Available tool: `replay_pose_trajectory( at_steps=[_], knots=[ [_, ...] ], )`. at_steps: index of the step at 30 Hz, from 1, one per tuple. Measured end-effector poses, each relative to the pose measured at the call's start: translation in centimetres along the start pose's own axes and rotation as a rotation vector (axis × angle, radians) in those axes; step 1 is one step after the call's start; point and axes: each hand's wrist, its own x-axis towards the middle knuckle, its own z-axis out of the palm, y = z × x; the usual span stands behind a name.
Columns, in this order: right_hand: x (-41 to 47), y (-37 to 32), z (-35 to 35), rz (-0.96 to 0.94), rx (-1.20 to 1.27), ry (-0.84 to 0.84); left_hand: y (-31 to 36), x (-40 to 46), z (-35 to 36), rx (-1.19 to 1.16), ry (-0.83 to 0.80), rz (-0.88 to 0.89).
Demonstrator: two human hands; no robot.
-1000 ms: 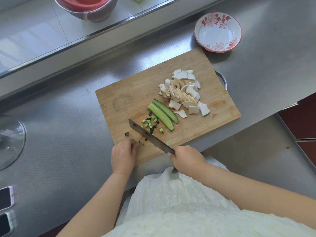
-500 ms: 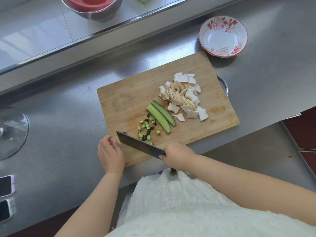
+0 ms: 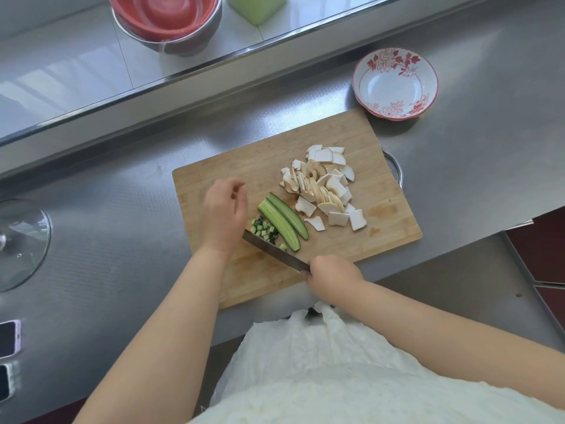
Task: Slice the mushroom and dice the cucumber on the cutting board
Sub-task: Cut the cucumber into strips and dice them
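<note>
Nearest is a white crinkled garment [image 3: 351, 377], with two bare forearms reaching out over it. At the left edge lie two phones [image 3: 9, 338], one pale lilac, only partly in view. The right hand [image 3: 331, 275] is clenched round the handle of one knife [image 3: 275, 250]; the handle itself is hidden inside the fist. The steel blade runs up and left from the fist, its edge on the board [image 3: 382, 191], its tip just beside the left wrist. The left hand [image 3: 224, 211] hangs over the left part of the board with fingers loosely curled, grasping nothing; whether it touches the wood I cannot tell.

The board is one rectangle of pale bamboo, lying askew on a grey, finely dimpled steel tabletop [image 3: 107, 240], with a metal loop handle at its right end. Just beyond the blade sits a small heap of green dice [image 3: 264, 229], about a dozen tiny cubes. Touching the heap on the right lie two long cucumber strips [image 3: 282, 223], side by side, pale flesh up on one, dark skin on the other. Farther right is a pile of white mushroom slices [image 3: 324, 188], flat and irregular, too overlapped to count.

Left, a glass lid [image 3: 21, 243] lies flat. Beyond the board's far right corner stands one shallow white bowl [image 3: 396, 84] with red flowers. On the far ledge sit red bowls nested in a steel bowl [image 3: 166, 19], and a green container [image 3: 256, 7].
</note>
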Motion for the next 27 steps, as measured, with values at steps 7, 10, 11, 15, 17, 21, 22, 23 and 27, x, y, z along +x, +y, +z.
replay_pose_trajectory(
  at_steps=[7, 10, 11, 15, 17, 21, 22, 23, 27],
  knots=[
    [0.2, 0.8, -0.9, 0.005, 0.030, -0.050, 0.3, 4.6, 3.8, 0.393, -0.711, -0.278],
    [0.4, 0.9, -1.5, 0.018, 0.062, -0.078, 0.4, 4.9, 4.8, 0.478, -0.756, -0.268],
    [0.4, 0.9, -1.6, 0.022, 0.067, -0.086, 0.6, 5.0, 4.9, 0.505, -0.766, -0.262],
    [0.6, 0.9, -1.8, 0.037, 0.074, -0.097, 0.7, 5.3, 5.0, 0.591, -0.810, -0.258],
    [0.8, 0.9, -1.9, 0.044, 0.073, -0.104, 0.6, 5.4, 5.1, 0.601, -0.824, -0.250],
    [0.9, 1.0, -2.2, 0.051, 0.088, -0.113, 0.8, 5.7, 5.2, 0.540, -0.824, -0.210],
    [0.9, 1.0, -2.2, 0.050, 0.088, -0.113, 1.0, 5.8, 5.2, 0.522, -0.837, -0.204],
    [1.0, 1.1, -2.2, 0.049, 0.087, -0.114, 1.0, 5.8, 5.2, 0.506, -0.854, -0.197],
    [1.1, 1.2, -2.0, 0.051, 0.087, -0.118, 1.0, 5.9, 5.1, 0.355, -0.878, -0.230]
  ],
)
